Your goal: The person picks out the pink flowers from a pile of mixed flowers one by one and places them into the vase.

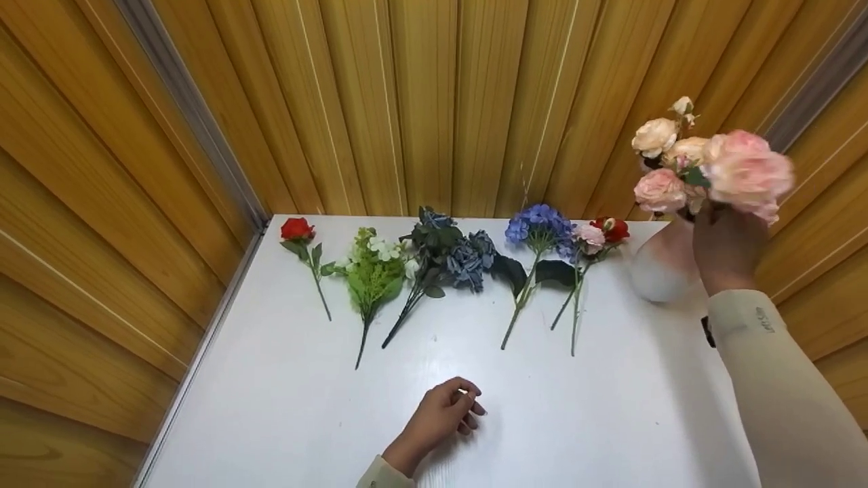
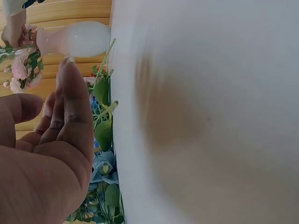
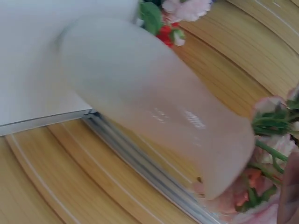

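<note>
At the right of the head view, my right hand (image 1: pixel 731 247) is raised at the mouth of a pink-and-white vase (image 1: pixel 661 268). Its fingers appear to grip the stems of a bunch of pink and peach roses (image 1: pixel 661 190), though the blooms partly hide them. In the right wrist view, green stems (image 3: pixel 272 150) enter the mouth of the vase (image 3: pixel 140 84), and only an edge of the hand shows. My left hand (image 1: pixel 439 417) rests low over the front of the white table, fingers loosely bent, holding nothing; the left wrist view shows its palm (image 2: pixel 42 177) and relaxed fingers.
Along the back of the white table (image 1: pixel 434 339) lie a red rose (image 1: pixel 297 230), a green-and-white spray (image 1: pixel 373 278), a dusty-blue bunch (image 1: pixel 468 261), a blue hydrangea (image 1: pixel 539 227) and pink and red flowers (image 1: pixel 588 237). Wood-look panels (image 1: pixel 420 102) enclose the table.
</note>
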A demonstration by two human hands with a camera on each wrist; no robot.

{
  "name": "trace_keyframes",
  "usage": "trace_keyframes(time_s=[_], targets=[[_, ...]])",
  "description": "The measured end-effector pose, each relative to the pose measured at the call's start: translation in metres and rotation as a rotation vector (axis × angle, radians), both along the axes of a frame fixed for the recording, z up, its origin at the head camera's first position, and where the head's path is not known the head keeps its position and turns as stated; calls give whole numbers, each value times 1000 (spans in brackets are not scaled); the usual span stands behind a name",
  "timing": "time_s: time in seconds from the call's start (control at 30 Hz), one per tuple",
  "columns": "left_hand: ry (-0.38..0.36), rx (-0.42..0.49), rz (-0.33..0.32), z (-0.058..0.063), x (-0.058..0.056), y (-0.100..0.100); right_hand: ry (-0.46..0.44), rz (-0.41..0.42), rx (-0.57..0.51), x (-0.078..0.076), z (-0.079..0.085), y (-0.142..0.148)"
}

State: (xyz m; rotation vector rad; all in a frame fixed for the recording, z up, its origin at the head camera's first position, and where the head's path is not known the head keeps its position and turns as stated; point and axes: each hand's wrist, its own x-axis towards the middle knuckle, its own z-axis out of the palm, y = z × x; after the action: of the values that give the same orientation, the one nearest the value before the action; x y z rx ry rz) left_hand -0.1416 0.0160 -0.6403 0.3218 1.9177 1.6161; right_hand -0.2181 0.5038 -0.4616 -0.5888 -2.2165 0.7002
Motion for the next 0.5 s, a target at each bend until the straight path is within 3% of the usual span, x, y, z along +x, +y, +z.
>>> trace_keyframes(time_s=[0.13, 0.23, 0.37, 0.43, 0.5], targets=[[-4, 7, -25, 2, 0, 7, -136, 34, -164, 6, -14, 5], [5, -5, -55, 6, -1, 15, -216, 35, -43, 16, -26, -3], [85, -90, -128, 15, -11, 38, -70, -1, 253, 36, -63, -37], [171, -170, -166, 21, -21, 61, -40, 8, 243, 50, -87, -62], [288, -279, -187, 27, -32, 90, -114, 41, 192, 65, -107, -87]])
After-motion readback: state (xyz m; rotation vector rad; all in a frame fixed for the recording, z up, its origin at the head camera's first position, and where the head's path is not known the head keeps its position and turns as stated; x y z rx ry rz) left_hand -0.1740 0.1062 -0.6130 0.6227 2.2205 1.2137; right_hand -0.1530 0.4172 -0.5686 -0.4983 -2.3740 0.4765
